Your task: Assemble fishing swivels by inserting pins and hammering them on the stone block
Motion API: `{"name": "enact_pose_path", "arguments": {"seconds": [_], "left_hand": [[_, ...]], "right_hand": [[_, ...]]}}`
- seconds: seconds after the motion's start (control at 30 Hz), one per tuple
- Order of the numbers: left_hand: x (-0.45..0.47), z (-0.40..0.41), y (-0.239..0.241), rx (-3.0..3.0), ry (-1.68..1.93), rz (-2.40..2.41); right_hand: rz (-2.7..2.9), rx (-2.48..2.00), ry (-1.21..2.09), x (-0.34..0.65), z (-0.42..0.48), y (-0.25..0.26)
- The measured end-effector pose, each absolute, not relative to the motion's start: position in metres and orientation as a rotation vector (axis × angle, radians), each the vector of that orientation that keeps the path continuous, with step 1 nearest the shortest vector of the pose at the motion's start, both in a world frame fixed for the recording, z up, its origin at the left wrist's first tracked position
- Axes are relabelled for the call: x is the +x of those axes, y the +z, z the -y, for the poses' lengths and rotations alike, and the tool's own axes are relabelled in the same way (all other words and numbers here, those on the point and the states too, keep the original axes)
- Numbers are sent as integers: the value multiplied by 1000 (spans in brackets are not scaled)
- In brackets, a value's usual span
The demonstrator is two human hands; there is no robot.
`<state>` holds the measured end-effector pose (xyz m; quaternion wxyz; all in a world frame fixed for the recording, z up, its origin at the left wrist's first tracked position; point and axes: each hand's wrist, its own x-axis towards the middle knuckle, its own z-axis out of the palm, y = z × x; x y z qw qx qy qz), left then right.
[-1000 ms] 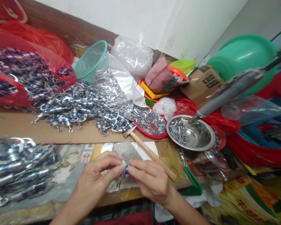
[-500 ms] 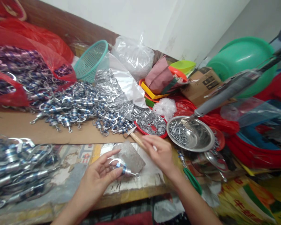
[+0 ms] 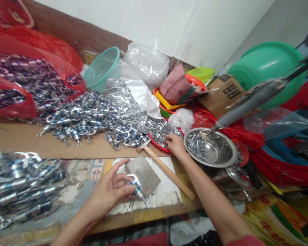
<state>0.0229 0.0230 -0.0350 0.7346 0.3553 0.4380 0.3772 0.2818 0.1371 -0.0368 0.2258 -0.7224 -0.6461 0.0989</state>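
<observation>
My left hand [image 3: 110, 191] grips a small silver and blue metal fitting [image 3: 136, 186] with a ring at one end, just above the near table edge. The fitting lies against a grey metal block [image 3: 143, 172]. My right hand [image 3: 175, 143] has reached out to the red tray [image 3: 157, 145] of small flat silver pieces. Its fingers curl down into those pieces; I cannot make out whether anything is pinched between them. A wooden-handled hammer [image 3: 166, 171] lies between the two hands.
A steel bowl of screws [image 3: 210, 147] sits right of the tray. Heaps of the same fittings [image 3: 87, 118] cover the cardboard and the left near corner [image 3: 17, 184]. Red bags [image 3: 28, 82], a teal basket [image 3: 101, 68], clear bags, a cardboard box [image 3: 223, 90] and a green basin [image 3: 267, 65] stand behind.
My right hand left the fitting and moved forward and right to the red tray. My left hand kept the fitting and lowered it beside the metal block.
</observation>
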Motion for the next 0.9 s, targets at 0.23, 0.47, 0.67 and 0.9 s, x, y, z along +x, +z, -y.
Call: {"name": "enact_pose_path", "arguments": {"seconds": [0.23,0.47,0.67,0.9], "left_hand": [[22,-25,-38,766,842,-963],[22,-24,-37,776,854,-919],[22,-25,-33,769,844,-909],[23,-23,-33,759,857,-949]], "right_hand": [[1692,-1707,570,252,-76,-16],[2012,-1098,497,193,-15,-18],[2277,-1063,50,185,-7,-20],[2352,-1208,-118,179,9,-13]]}}
